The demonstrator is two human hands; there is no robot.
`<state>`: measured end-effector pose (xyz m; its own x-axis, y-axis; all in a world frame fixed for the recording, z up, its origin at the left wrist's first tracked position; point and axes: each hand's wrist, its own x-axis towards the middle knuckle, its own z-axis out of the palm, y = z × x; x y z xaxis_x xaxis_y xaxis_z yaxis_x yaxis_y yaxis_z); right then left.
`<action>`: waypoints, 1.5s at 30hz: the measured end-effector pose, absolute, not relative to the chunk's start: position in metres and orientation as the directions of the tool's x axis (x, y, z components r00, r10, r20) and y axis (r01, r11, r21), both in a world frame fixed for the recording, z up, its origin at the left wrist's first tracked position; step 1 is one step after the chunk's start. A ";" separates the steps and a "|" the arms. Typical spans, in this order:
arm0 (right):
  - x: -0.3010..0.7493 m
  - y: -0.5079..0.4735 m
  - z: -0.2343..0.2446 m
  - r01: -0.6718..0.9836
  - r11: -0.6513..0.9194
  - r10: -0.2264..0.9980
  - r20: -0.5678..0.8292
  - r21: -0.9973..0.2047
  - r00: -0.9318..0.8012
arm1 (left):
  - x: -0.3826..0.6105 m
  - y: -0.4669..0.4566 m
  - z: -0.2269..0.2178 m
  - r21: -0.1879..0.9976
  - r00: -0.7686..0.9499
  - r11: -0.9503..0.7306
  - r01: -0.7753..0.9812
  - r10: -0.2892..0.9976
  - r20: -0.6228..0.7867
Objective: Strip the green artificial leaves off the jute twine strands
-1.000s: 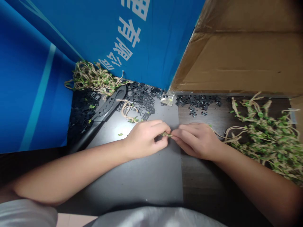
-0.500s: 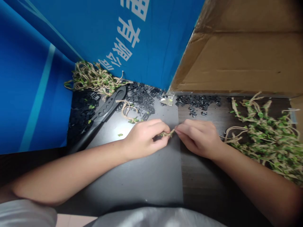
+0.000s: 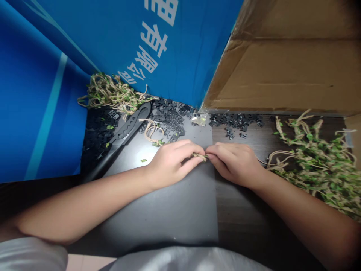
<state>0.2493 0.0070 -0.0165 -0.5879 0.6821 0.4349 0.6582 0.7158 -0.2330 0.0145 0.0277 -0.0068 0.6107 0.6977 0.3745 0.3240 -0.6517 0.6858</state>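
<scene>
Between my two hands is a short piece of tan twine with small green leaves (image 3: 199, 156). My left hand (image 3: 176, 160) pinches it between thumb and fingers, and most of it lies inside that grip. The fingertips of my right hand (image 3: 235, 162) close on its right end, almost touching the left fingertips. Both hands are just above the grey mat. Behind the left hand, a loose loop of leafy twine (image 3: 150, 131) rests on the mat. To the right of my right hand spreads a large heap of leafy twine (image 3: 324, 162).
Another bundle of leafy twine (image 3: 109, 92) lies at the back left, beside a black strap-like handle (image 3: 129, 124). Small black parts (image 3: 169, 113) and a clear plastic packet (image 3: 199, 119) line the back. A blue printed panel (image 3: 180, 64) and brown cardboard (image 3: 282, 71) stand behind.
My right fingertips have come closer to the left ones. The leafy twine has turned slightly, its right end dipping lower. My left fingers are a little more extended.
</scene>
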 end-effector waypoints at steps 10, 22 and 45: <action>0.248 0.007 -0.016 0.651 0.733 0.661 0.433 -0.198 -0.613 | 0.014 0.026 -0.005 0.666 0.627 -0.643 0.378 0.707 0.326; 0.250 0.007 -0.015 0.588 0.793 0.589 0.449 -0.159 -0.672 | 0.015 0.026 -0.004 0.649 0.653 -0.640 0.412 0.704 0.280; 0.250 0.006 -0.016 0.564 0.775 0.622 0.501 -0.284 -0.602 | 0.017 0.024 -0.003 0.625 0.653 -0.652 0.429 0.702 0.285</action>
